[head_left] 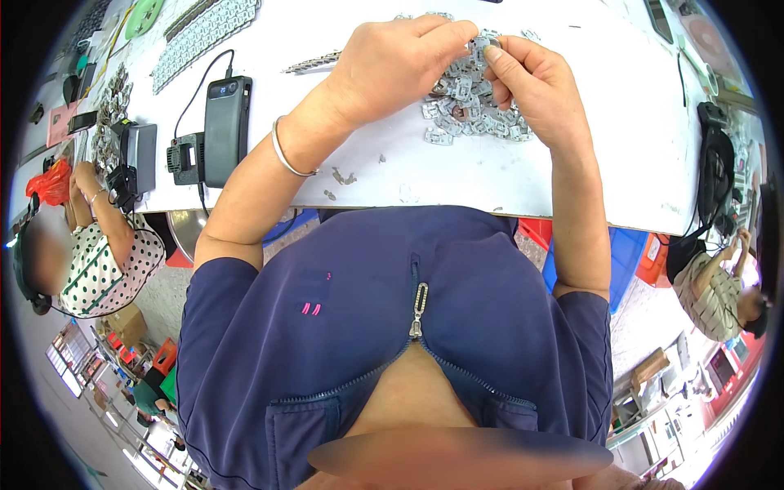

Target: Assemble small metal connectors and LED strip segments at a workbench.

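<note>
Over the far middle of a white table [367,175], both my hands meet above a loose pile of small silver metal pieces [465,106]. My right hand [539,86] is closed, thumb and fingers pinching one flat metal piece [483,47]. Coming in from the left, my left hand [400,65] is closed too, its fingertips at that piece's upper edge. Whatever the left fingers pinch is hidden. Behind the left wrist lies a narrow row of metal pieces [314,63], partly covered by the hand.
A black power bank [227,131] with a cable stands left of my left forearm, beside a small black device [186,159]. Metal pieces in neat rows [204,37] lie at the far left. Co-workers sit at the left [106,237] and right [714,286].
</note>
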`<state>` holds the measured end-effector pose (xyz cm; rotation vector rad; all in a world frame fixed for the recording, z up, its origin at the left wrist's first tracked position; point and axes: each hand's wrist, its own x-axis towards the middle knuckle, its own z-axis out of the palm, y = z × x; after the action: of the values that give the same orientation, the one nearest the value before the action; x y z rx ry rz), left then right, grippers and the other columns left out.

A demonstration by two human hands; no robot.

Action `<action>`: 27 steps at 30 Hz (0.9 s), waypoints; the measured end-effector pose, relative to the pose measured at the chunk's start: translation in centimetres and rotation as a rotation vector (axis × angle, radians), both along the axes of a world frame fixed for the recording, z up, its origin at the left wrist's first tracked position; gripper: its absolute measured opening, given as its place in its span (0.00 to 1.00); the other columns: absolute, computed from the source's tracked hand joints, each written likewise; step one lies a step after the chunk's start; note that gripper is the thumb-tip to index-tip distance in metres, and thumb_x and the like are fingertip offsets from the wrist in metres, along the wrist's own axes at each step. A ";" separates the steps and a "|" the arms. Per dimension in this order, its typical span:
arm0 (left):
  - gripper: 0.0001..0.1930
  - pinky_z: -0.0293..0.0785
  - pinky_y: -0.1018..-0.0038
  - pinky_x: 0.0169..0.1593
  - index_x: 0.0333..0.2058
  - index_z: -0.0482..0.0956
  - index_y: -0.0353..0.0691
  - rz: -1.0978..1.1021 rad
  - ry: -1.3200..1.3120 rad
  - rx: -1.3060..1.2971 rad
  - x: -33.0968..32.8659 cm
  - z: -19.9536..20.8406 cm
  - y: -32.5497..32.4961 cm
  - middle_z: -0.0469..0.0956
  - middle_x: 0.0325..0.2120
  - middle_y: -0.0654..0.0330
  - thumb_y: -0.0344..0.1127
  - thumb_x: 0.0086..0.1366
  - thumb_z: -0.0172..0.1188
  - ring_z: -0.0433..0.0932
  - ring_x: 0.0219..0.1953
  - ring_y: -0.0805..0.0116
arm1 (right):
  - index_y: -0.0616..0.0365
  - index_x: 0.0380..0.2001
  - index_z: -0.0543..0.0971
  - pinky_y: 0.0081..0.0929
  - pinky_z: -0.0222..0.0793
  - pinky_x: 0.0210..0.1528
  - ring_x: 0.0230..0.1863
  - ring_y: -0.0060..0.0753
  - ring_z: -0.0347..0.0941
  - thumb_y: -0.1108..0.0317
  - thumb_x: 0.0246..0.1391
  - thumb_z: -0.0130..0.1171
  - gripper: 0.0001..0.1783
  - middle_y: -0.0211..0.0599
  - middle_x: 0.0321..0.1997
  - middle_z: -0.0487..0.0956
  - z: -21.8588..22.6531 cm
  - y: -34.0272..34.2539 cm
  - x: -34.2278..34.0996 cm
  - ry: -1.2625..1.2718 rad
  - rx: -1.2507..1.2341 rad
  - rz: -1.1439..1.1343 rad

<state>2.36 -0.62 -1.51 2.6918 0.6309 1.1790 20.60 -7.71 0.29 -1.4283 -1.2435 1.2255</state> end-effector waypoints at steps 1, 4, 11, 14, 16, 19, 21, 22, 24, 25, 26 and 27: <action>0.11 0.74 0.76 0.26 0.38 0.79 0.44 0.008 0.037 -0.045 -0.1 0.1 -0.3 0.80 0.27 0.61 0.31 0.55 0.64 0.79 0.25 0.66 | 0.62 0.28 0.78 0.14 0.64 0.22 0.20 0.13 0.67 0.62 0.58 0.55 0.13 0.24 0.19 0.72 -0.1 0.0 0.0 -0.001 0.002 -0.001; 0.13 0.78 0.75 0.31 0.41 0.80 0.43 0.023 0.071 -0.086 -0.5 0.3 -0.2 0.82 0.32 0.57 0.30 0.55 0.64 0.81 0.29 0.63 | 0.61 0.28 0.78 0.14 0.63 0.22 0.19 0.13 0.67 0.63 0.58 0.55 0.13 0.23 0.18 0.72 -0.2 0.4 0.0 0.003 0.004 0.019; 0.10 0.73 0.76 0.21 0.37 0.78 0.44 0.039 -0.038 0.045 -0.6 -0.5 0.9 0.80 0.25 0.65 0.28 0.54 0.61 0.79 0.23 0.68 | 0.61 0.28 0.78 0.15 0.59 0.20 0.19 0.11 0.64 0.62 0.58 0.55 0.13 0.21 0.16 0.70 -0.3 1.1 -1.0 -0.038 0.018 -0.011; 0.10 0.73 0.77 0.22 0.37 0.78 0.44 0.085 -0.004 0.024 -0.9 -0.4 1.1 0.80 0.25 0.64 0.30 0.53 0.62 0.79 0.23 0.68 | 0.61 0.28 0.79 0.15 0.59 0.21 0.19 0.11 0.64 0.63 0.58 0.55 0.12 0.21 0.16 0.70 -0.3 1.5 -1.1 -0.093 0.079 -0.029; 0.12 0.74 0.72 0.25 0.39 0.77 0.42 -0.012 -0.171 0.123 -0.7 -0.8 2.3 0.79 0.26 0.59 0.30 0.55 0.62 0.79 0.25 0.61 | 0.61 0.29 0.79 0.15 0.59 0.21 0.19 0.11 0.64 0.63 0.57 0.55 0.12 0.21 0.17 0.70 -0.3 1.8 -1.1 -0.119 0.113 -0.036; 0.12 0.75 0.72 0.26 0.39 0.77 0.41 -0.017 -0.231 0.096 -1.1 0.4 1.3 0.79 0.26 0.59 0.31 0.54 0.63 0.79 0.25 0.61 | 0.62 0.29 0.79 0.14 0.60 0.22 0.20 0.11 0.65 0.63 0.57 0.55 0.12 0.21 0.17 0.71 0.0 2.0 -1.2 -0.059 0.107 -0.048; 0.11 0.74 0.77 0.23 0.36 0.77 0.43 0.074 -0.126 -0.030 -1.0 0.8 0.8 0.80 0.25 0.63 0.32 0.53 0.64 0.79 0.23 0.67 | 0.62 0.29 0.79 0.14 0.60 0.22 0.21 0.11 0.66 0.63 0.57 0.55 0.12 0.22 0.18 0.72 0.2 1.9 -1.4 -0.031 0.122 -0.096; 0.11 0.74 0.77 0.24 0.35 0.78 0.43 0.072 -0.116 -0.057 -0.9 0.6 0.7 0.80 0.25 0.63 0.32 0.52 0.65 0.79 0.23 0.67 | 0.62 0.29 0.79 0.14 0.60 0.22 0.21 0.11 0.66 0.63 0.57 0.55 0.12 0.22 0.18 0.72 0.4 1.9 -1.6 -0.031 0.124 -0.095; 0.11 0.74 0.77 0.24 0.35 0.78 0.43 0.070 -0.107 -0.084 -0.7 0.4 0.5 0.80 0.25 0.62 0.33 0.52 0.66 0.78 0.22 0.67 | 0.61 0.26 0.78 0.14 0.61 0.22 0.20 0.12 0.66 0.63 0.57 0.55 0.12 0.23 0.18 0.72 0.6 2.0 -1.7 0.016 0.088 -0.097; 0.10 0.74 0.76 0.24 0.34 0.78 0.43 0.078 -0.105 -0.068 -0.6 0.3 0.4 0.80 0.25 0.63 0.33 0.52 0.66 0.78 0.23 0.67 | 0.61 0.26 0.78 0.14 0.61 0.22 0.20 0.12 0.66 0.63 0.57 0.55 0.12 0.23 0.18 0.72 0.4 1.9 -1.6 0.015 0.088 -0.099; 0.10 0.73 0.76 0.23 0.34 0.78 0.43 0.085 -0.104 -0.053 -0.5 0.3 0.3 0.80 0.25 0.63 0.33 0.52 0.66 0.78 0.23 0.67 | 0.61 0.25 0.78 0.14 0.61 0.22 0.20 0.12 0.65 0.63 0.57 0.55 0.13 0.23 0.17 0.72 0.0 1.8 -1.5 0.037 0.083 -0.093; 0.10 0.73 0.76 0.23 0.34 0.78 0.43 0.082 -0.104 -0.053 -0.3 0.1 0.0 0.80 0.25 0.63 0.33 0.52 0.66 0.78 0.23 0.67 | 0.61 0.24 0.77 0.14 0.62 0.22 0.20 0.12 0.65 0.64 0.57 0.55 0.13 0.23 0.17 0.72 -0.3 1.6 -1.4 0.058 0.079 -0.088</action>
<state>2.09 -0.58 -1.37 2.5639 0.7516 1.2934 19.23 -6.13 -0.01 -1.3661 -1.1647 1.1383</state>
